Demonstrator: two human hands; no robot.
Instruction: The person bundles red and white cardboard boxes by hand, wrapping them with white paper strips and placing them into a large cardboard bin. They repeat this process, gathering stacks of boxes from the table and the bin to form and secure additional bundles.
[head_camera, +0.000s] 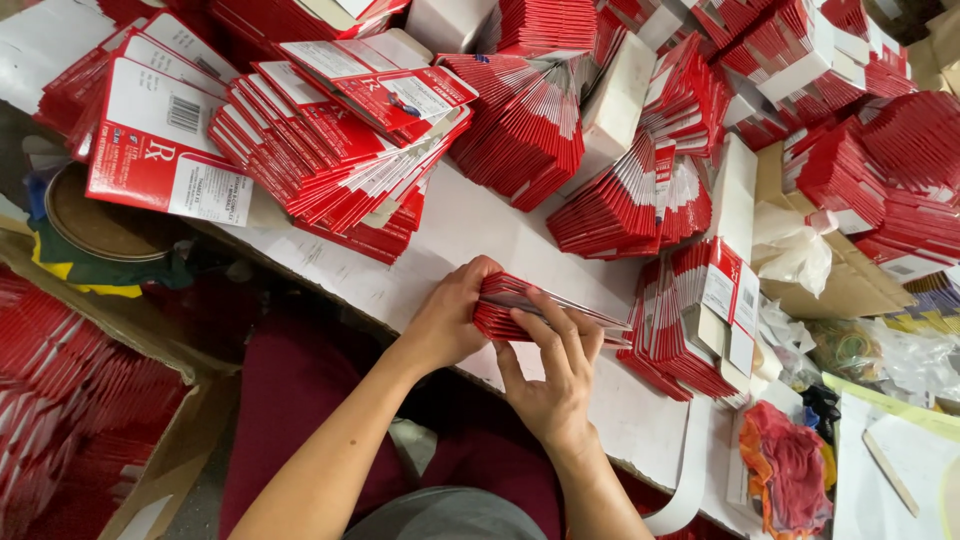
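Red flat carton stack (520, 305) sits on the white table (470, 225), its middle covered by fingers and its count unreadable. Left hand (450, 315) is curled closed round the stack's left end, fingertips hidden behind it. Right hand (555, 375) lies part open, fingers flat over the top, thumb underneath. Larger red piles (340, 150) behind are cut off at the frame's top edge.

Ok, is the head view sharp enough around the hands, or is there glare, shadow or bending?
Head view: both hands, left hand and right hand, and the small stack of red cartons look sharp; light is even, with mild brightness on the white tabletop; deep shadow under the table edge; wide-angle bending toward the corners.
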